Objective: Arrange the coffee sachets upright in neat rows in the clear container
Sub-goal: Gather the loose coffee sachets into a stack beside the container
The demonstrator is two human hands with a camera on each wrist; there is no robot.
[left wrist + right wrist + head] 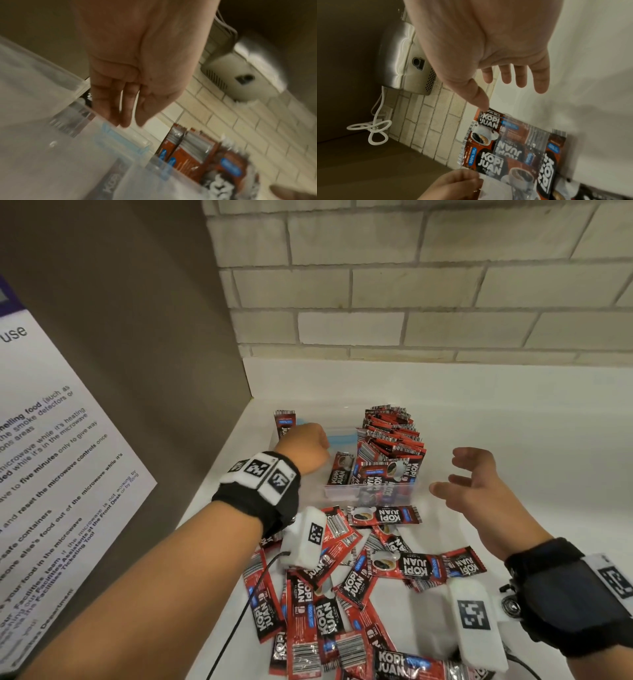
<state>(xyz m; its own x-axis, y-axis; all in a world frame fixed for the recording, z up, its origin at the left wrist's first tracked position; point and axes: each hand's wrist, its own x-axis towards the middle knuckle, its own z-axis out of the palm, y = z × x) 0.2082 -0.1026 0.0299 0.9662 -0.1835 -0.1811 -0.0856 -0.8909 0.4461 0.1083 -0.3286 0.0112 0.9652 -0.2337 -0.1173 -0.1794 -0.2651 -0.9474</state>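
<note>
The clear container [334,492] stands on the white counter, with a dense row of red-and-black Kopi Juan sachets [390,440] upright along its right side. One sachet [284,422] stands at its far left corner. My left hand [305,446] reaches down into the container's left part; its fingers [126,119] are straight, held together and carry nothing. My right hand [472,477] hovers just right of the container with spread fingers [520,77], holding nothing. Several loose sachets [342,594] lie in a heap in front of the container.
A brown panel with a printed notice [51,457] rises close on the left. A brick wall [411,285] closes the back. Bare white counter [513,412] extends to the right. A metal wall unit [399,56] with a white cord [375,127] shows in the right wrist view.
</note>
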